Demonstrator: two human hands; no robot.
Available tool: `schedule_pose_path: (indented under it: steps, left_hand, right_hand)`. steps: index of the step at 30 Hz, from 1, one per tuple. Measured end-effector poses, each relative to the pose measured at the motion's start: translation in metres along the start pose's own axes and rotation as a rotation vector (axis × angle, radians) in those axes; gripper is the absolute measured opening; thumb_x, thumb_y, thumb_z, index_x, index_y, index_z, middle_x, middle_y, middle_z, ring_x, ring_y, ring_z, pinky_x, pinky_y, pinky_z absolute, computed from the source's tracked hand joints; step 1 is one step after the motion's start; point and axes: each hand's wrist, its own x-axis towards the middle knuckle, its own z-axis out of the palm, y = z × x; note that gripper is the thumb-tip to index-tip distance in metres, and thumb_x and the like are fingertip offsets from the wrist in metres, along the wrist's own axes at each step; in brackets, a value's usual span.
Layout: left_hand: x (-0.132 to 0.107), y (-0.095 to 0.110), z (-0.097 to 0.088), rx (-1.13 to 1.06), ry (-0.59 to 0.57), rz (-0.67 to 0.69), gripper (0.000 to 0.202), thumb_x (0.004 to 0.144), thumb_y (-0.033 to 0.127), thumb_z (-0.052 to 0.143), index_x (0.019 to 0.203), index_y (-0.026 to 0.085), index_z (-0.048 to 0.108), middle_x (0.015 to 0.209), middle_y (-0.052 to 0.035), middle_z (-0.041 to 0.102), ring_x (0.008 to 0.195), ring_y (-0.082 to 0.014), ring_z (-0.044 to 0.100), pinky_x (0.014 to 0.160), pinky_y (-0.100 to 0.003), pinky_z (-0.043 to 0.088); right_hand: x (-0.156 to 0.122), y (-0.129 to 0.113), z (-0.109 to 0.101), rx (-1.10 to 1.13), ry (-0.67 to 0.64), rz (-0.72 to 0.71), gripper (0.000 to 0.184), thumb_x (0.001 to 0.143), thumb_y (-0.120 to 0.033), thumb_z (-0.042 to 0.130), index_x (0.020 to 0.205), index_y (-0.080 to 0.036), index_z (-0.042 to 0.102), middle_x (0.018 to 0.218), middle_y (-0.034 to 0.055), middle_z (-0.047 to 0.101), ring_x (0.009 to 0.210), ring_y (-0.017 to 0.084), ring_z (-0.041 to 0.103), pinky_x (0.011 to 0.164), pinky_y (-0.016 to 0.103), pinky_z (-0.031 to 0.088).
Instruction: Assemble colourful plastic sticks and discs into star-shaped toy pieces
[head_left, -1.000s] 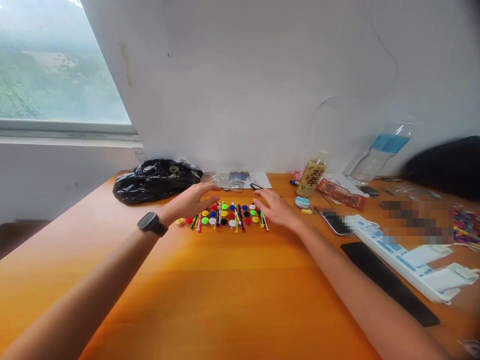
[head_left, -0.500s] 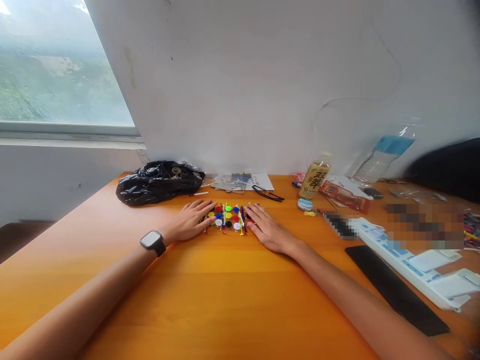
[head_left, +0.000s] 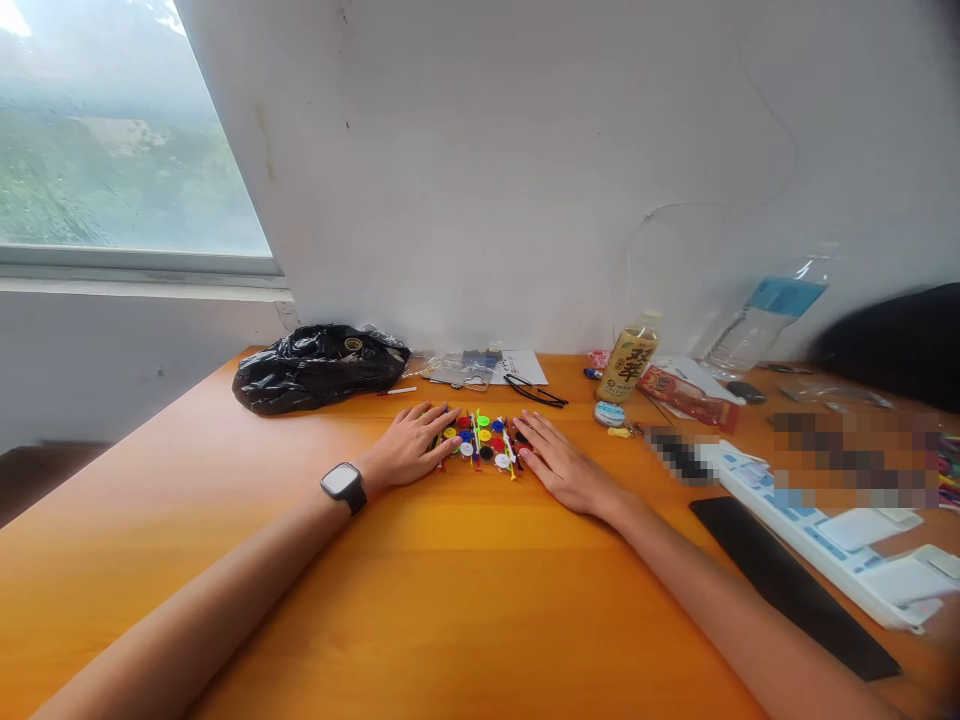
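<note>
Small round coloured discs that look like buttons (head_left: 499,426) lie in rows on the wooden table, in green, blue, yellow, red, black and white. Between the rows run thin coloured sticks (head_left: 477,440), too small to make out in detail. At the left end of this group my left hand (head_left: 405,447) lies flat, fingers stretched out, its fingertips against or over the outermost pieces. My right hand (head_left: 566,468) rests flat at the right end, fingers also extended, covering some pieces there. Neither hand grips anything. A watch (head_left: 343,482) is on my left wrist.
Behind the pieces are a black plastic bag (head_left: 319,370), glasses (head_left: 535,391) and papers. To the right stand a drink bottle (head_left: 628,358) and a tilted clear bottle (head_left: 772,315). A white power strip (head_left: 806,530) and a black flat strip (head_left: 787,585) lie nearer, beside my right forearm.
Both hands have slid to the right along the table, and the group of discs and sticks between them has shifted right too. The hands remain flat.
</note>
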Motion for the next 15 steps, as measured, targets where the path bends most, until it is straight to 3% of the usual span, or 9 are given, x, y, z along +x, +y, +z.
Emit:
schedule_pose_path:
  steps: [4, 9, 15]
  left_hand:
    - [-0.0016, 0.0005, -0.0002, -0.031, 0.029, 0.011, 0.067, 0.107, 0.065, 0.033, 0.162, 0.03, 0.044, 0.164, -0.008, 0.048, 0.152, -0.0352, 0.039, 0.125, -0.053, 0.031]
    - [-0.002, 0.0012, 0.0008, -0.029, 0.065, 0.01, 0.063, 0.106, 0.065, 0.038, 0.158, 0.032, 0.05, 0.163, -0.0068, 0.049, 0.154, -0.0384, 0.036, 0.123, -0.057, 0.032]
    - [-0.0035, 0.0055, -0.001, -0.03, 0.151, 0.011, 0.055, 0.106, 0.061, 0.042, 0.149, 0.031, 0.06, 0.157, -0.0056, 0.057, 0.151, -0.0375, 0.039, 0.121, -0.058, 0.032]
  right_hand:
    - [-0.0034, -0.0039, -0.0053, -0.012, -0.03, -0.004, 0.072, 0.106, -0.067, 0.034, 0.169, -0.033, 0.026, 0.178, 0.0001, 0.014, 0.165, 0.029, 0.009, 0.134, 0.053, 0.017]
    - [-0.0036, -0.0083, -0.0095, -0.082, -0.05, -0.039, 0.096, 0.091, -0.081, 0.054, 0.17, -0.038, 0.02, 0.178, -0.0009, 0.013, 0.165, 0.034, 0.008, 0.133, 0.057, 0.015]
    - [0.0018, -0.0067, -0.0049, -0.084, -0.023, -0.055, 0.085, 0.094, -0.079, 0.051, 0.167, -0.041, 0.029, 0.177, -0.002, 0.017, 0.164, 0.034, 0.01, 0.133, 0.057, 0.015]
